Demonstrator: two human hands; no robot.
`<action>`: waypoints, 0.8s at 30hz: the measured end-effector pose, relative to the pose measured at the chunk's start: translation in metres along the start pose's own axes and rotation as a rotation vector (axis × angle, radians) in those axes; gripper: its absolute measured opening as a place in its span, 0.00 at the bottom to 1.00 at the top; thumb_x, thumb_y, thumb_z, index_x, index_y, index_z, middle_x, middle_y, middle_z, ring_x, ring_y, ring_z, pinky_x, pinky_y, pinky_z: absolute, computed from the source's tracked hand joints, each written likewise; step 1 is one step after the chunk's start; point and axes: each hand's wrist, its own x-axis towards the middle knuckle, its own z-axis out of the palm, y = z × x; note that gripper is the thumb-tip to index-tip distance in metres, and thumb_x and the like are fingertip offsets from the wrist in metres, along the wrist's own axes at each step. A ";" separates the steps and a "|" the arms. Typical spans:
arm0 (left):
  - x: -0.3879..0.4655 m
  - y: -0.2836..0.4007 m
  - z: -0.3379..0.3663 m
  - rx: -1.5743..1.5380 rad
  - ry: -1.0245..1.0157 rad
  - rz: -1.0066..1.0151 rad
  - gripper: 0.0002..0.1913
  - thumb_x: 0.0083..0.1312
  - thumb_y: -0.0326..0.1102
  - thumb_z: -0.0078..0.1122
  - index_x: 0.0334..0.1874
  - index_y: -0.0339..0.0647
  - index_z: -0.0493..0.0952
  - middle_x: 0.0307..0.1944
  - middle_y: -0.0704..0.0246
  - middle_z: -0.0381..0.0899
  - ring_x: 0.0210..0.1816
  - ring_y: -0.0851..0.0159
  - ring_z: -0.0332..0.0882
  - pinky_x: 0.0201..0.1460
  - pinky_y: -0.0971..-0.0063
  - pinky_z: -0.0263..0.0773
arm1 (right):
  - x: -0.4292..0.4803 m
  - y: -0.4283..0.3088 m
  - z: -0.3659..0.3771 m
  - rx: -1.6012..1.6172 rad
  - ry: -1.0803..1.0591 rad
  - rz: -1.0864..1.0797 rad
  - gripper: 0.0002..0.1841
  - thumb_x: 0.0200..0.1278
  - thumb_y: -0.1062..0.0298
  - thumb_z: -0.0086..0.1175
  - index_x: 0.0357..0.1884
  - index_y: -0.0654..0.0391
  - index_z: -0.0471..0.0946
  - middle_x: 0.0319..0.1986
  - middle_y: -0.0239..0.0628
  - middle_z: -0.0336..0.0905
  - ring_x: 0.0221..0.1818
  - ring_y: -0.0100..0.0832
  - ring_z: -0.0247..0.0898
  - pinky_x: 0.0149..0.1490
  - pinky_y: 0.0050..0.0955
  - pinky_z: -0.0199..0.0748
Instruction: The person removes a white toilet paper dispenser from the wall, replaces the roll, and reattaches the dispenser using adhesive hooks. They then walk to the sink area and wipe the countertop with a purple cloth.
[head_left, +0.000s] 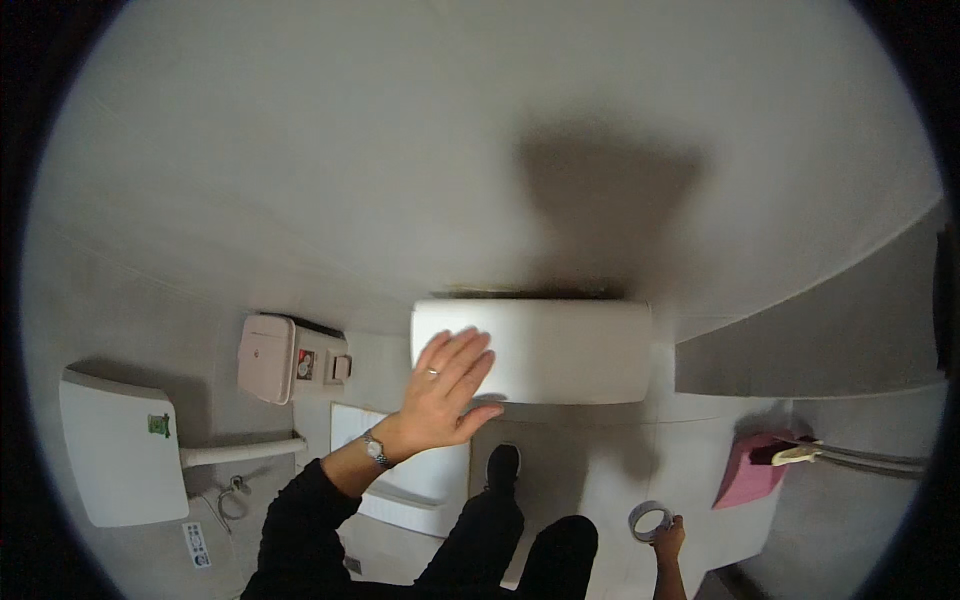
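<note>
My left hand (448, 394), with a ring and a metal wristwatch, is spread over the left part of a white rectangular fixture (574, 349) by the wall, which looks like a toilet cistern. Whether the palm touches its surface cannot be told. Low at the right, my right hand (667, 534) grips the edge of a roll of tape (636, 517), whose round opening faces up. Below the left forearm, a white panel (420, 480) with a raised ridge lies at floor level.
A pale pink lidded bin (266, 358) stands left of the fixture. Farther left are a white washbasin-like fixture (124, 450) with a pipe (244, 452) and a thin hose (231, 502). A pink dustpan (750, 472) lies at the right, near long handles (870, 457). A partition (810, 322) juts in above it.
</note>
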 end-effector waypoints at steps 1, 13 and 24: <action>0.001 -0.003 -0.009 -0.009 0.007 -0.055 0.28 0.56 0.42 0.62 0.55 0.30 0.70 0.59 0.50 0.68 0.63 0.47 0.64 0.65 0.50 0.53 | -0.015 -0.018 -0.018 -0.053 -0.009 -0.014 0.10 0.49 0.78 0.50 0.37 0.64 0.69 0.22 0.49 0.75 0.25 0.46 0.74 0.31 0.40 0.69; 0.050 -0.062 0.002 -0.230 -0.420 -0.621 0.17 0.51 0.24 0.51 0.44 0.40 0.80 0.46 0.57 0.79 0.49 0.54 0.76 0.52 0.60 0.69 | -0.163 -0.163 -0.189 -0.287 -0.099 -0.187 0.13 0.50 0.76 0.55 0.40 0.62 0.71 0.26 0.50 0.77 0.29 0.47 0.76 0.34 0.38 0.72; 0.041 -0.057 0.040 0.185 -0.430 -0.540 0.17 0.61 0.37 0.46 0.49 0.47 0.79 0.41 0.59 0.81 0.46 0.52 0.76 0.52 0.55 0.68 | -0.240 -0.147 -0.265 -0.243 -0.082 -0.145 0.14 0.47 0.73 0.56 0.38 0.62 0.73 0.27 0.53 0.77 0.30 0.52 0.76 0.34 0.45 0.73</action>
